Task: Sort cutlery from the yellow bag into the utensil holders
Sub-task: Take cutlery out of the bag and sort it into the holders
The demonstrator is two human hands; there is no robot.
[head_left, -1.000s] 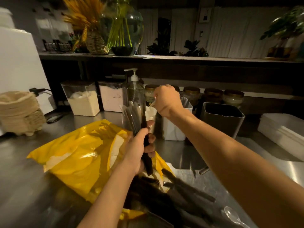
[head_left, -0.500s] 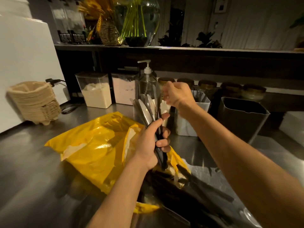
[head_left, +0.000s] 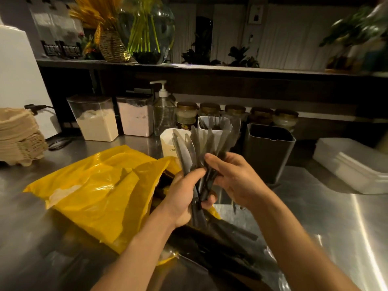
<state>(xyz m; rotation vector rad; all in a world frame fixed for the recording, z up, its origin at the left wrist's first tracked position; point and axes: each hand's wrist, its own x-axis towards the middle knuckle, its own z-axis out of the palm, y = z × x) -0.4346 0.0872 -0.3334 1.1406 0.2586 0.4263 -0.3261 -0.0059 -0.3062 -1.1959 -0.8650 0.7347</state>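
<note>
Right hand: the right hand (head_left: 233, 177) has left the white holders, where it was half a second ago, and is back at the bundle; its curled fingers now pinch the handles from the right.
Left hand: the left hand (head_left: 182, 198) still grasps the bundle of knives (head_left: 189, 152) by the dark handles, blades fanned upward, as before.
Bundle: it is held above the bag's mouth, in front of the holders, and fans wider than in the earlier frame.
Loose cutlery: black cutlery (head_left: 226, 244) lies spilled from the bag's mouth under the forearms.
Bag: the yellow bag (head_left: 100, 185) lies crumpled on the left of the steel counter (head_left: 336, 217), its mouth facing the hands.
Holders: a lettered white holder (head_left: 168, 141), a second white holder (head_left: 202, 131) with pieces standing in it, and a dark grey holder (head_left: 266, 152) stand in a row behind the hands.
Sides: stacked paper trays (head_left: 19, 137) are at far left, and white trays (head_left: 352, 166) at right.
Back of counter: two clear containers of powder (head_left: 96, 120), a pump bottle (head_left: 163, 114) and lidded jars (head_left: 185, 114) line the wall.
Room: a dark shelf (head_left: 231, 70) carries a glass vase (head_left: 147, 32) of green stems, a woven vase (head_left: 111, 45) and plants; the light is dim.
</note>
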